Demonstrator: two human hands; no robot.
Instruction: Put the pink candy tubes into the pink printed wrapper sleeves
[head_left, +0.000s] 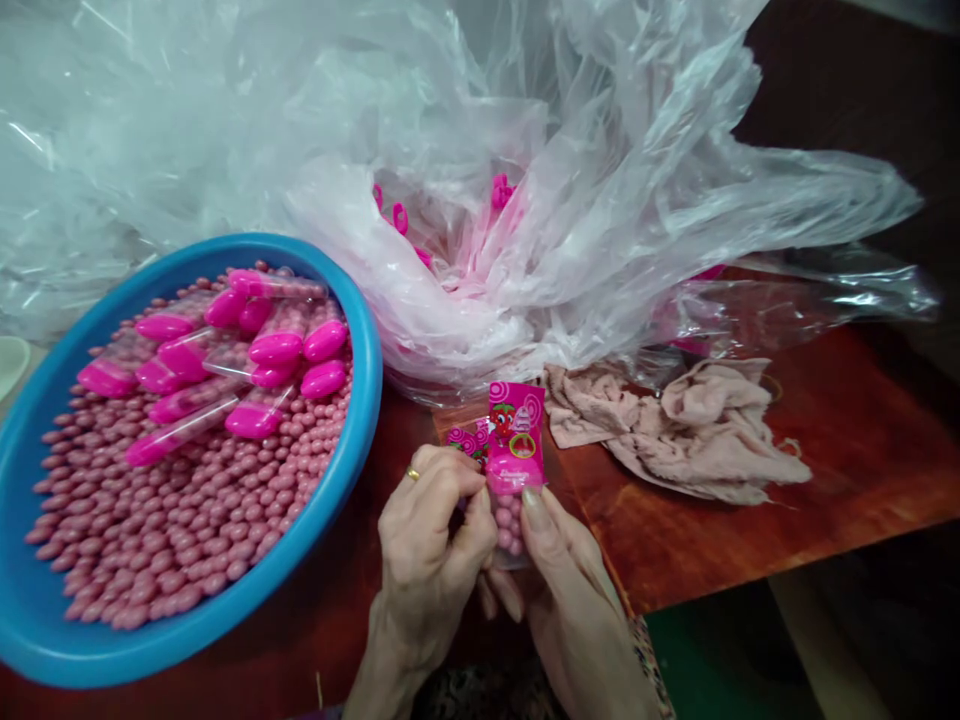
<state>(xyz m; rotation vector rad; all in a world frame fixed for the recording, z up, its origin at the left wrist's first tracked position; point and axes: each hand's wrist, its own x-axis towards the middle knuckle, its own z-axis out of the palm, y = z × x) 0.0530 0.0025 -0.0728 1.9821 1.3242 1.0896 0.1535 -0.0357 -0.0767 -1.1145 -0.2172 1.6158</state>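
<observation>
Between my hands is a small clear container of pink candy balls [510, 527], with a bright pink printed label [516, 440] standing up over its top. My right hand [574, 580] grips it from the right, thumb pressed at the label's lower edge. On the other side, my left hand [435, 545], with a ring on one finger, has its fingers pinched together against the label's left edge. More pink printed labels [466, 437] lie just behind my left fingers. What the lower fingers do under the container is partly hidden.
At left, a blue basin [364, 400] holds pink candy balls [187, 540] and several filled clear tubes with pink caps [274, 348]. Behind, a large plastic bag [480, 330] has pink pieces inside. A crumpled beige cloth [682, 430] lies right on the reddish-brown table [847, 440].
</observation>
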